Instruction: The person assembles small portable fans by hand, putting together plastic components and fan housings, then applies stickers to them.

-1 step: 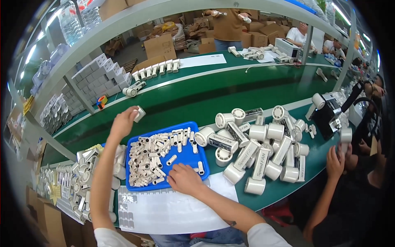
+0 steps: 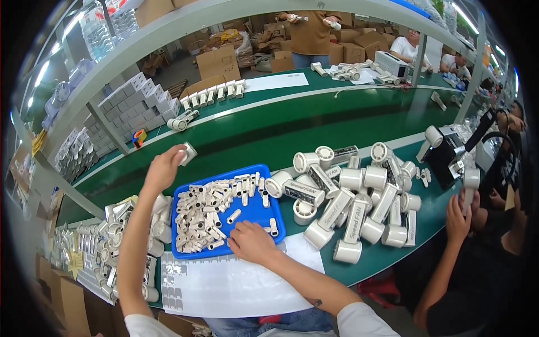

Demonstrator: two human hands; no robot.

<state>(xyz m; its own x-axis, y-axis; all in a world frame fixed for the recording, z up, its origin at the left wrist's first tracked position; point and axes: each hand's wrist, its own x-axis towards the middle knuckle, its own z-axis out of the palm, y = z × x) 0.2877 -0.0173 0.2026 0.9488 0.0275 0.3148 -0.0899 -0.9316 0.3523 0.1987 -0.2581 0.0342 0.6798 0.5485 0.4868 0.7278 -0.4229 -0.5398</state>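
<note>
My left hand [image 2: 163,169] is raised past the far left corner of a blue tray [image 2: 282,227]. Its fingers close round a white plastic piece [image 2: 188,153] whose full shape is partly hidden. Palm down over the tray's near side lies my right hand [image 2: 251,241], its fingers bent and drawn together; whatever they may pinch is hidden. Just beyond those fingers is a small white part [image 2: 233,216] with a dark end. Many similar parts [image 2: 196,216] crowd the tray's left half. Under my right forearm spreads a white sheet [image 2: 241,286] with grey labels along its left side.
White handheld fans [image 2: 353,222] are heaped right of the tray; more white pieces [image 2: 115,241] pile at left. A green conveyor belt [image 2: 269,126] runs beyond. Stacked white boxes [image 2: 132,104] stand far left. At right, a co-worker's hand [image 2: 457,216] holds a fan beside a black device [image 2: 443,160].
My left hand has shifted slightly left and nearer with the white piece, which is turned a little. My right hand stays almost in place. Some pieces in the left pile sit differently.
</note>
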